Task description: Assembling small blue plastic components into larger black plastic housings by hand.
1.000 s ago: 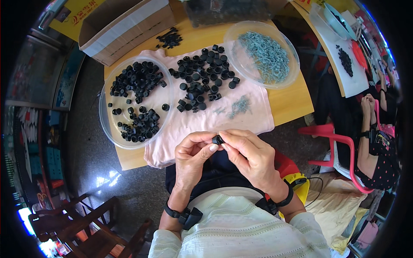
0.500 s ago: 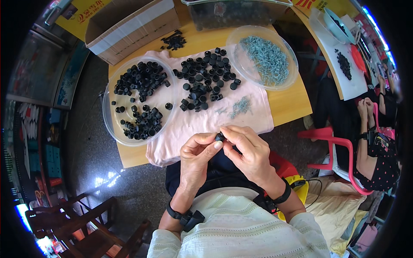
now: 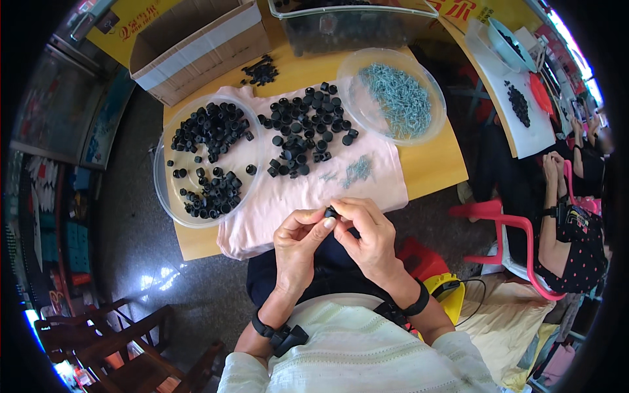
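A small black plastic part (image 3: 331,213) is pinched between both hands, just off the table's near edge. My left hand (image 3: 298,245) grips it between thumb and forefinger. My right hand (image 3: 365,232) closes on it from the other side; whether a screw is between its fingertips is hidden. Beyond my hands, a small heap of silvery screws (image 3: 357,170) lies on a pale pink cloth (image 3: 282,213). Loose black round caps (image 3: 304,128) are spread farther back on the cloth. To the left, a clear round tray (image 3: 159,171) holds many small black parts.
A clear round lid (image 3: 350,114) full of screws sits at the back right of the table (image 3: 436,173). An open cardboard box (image 3: 203,56) and a clear plastic bin (image 3: 347,29) stand behind. At right, a person (image 3: 557,242) sits on a pink chair (image 3: 517,219).
Both hands keep hold of the small black part, with the right fingers slightly shifted around it. The whole view has moved a little, so the table appears slightly lower and farther left.
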The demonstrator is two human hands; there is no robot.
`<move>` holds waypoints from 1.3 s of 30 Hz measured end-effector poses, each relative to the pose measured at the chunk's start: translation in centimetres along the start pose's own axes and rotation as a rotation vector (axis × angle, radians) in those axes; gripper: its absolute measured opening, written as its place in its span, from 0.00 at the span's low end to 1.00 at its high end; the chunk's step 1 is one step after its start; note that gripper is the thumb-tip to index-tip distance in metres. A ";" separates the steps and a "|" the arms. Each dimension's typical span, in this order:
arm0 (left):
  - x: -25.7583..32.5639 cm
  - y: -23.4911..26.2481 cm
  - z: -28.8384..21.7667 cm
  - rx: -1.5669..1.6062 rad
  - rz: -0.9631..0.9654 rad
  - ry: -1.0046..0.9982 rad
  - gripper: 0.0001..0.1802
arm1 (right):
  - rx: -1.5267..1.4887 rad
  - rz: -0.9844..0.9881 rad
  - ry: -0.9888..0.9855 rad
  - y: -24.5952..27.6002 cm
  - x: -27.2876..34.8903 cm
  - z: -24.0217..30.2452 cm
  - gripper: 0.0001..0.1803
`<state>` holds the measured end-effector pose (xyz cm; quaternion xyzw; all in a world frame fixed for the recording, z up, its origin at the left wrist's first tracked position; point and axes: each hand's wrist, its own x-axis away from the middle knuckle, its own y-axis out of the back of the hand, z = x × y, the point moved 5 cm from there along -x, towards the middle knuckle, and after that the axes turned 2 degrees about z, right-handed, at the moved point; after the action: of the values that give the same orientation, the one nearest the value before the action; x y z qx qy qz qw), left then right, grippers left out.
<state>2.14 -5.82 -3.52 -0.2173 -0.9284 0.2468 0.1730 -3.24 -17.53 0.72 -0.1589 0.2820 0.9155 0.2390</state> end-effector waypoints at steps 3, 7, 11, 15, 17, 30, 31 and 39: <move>-0.7 -0.2 -0.7 -0.088 0.036 0.044 0.10 | -0.143 0.071 -0.117 0.9 -1.3 -0.6 0.17; -2.4 0.6 -4.1 -0.776 -0.041 -0.401 0.13 | -0.136 0.028 -0.122 4.2 -6.1 -0.6 0.14; -3.8 -0.6 -5.8 -1.152 -0.100 -0.544 0.15 | -0.008 -0.205 0.018 8.1 -13.5 0.4 0.15; -5.1 -1.3 -5.8 -1.298 -0.129 -0.609 0.12 | 0.137 -0.404 0.055 9.5 -21.1 0.1 0.15; -5.5 -1.6 -5.8 -1.327 -0.111 -0.607 0.11 | 0.261 -0.461 0.020 10.0 -24.6 -1.1 0.18; -4.7 -0.8 -5.4 -1.270 -0.066 -0.653 0.07 | -0.052 0.169 -0.135 2.4 -10.1 -1.8 0.14; -4.1 -0.6 -5.3 -1.263 -0.030 -0.649 0.07 | -0.044 0.185 -0.163 2.0 -8.4 -2.1 0.12; -1.6 0.8 -4.9 -1.262 -0.031 -0.468 0.05 | 0.180 0.139 0.045 -2.0 -5.5 -0.9 0.07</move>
<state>5.82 -4.05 -0.28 -0.2042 -0.9107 -0.3051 -0.1894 2.57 -18.54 1.48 -0.1372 0.3789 0.8970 0.1819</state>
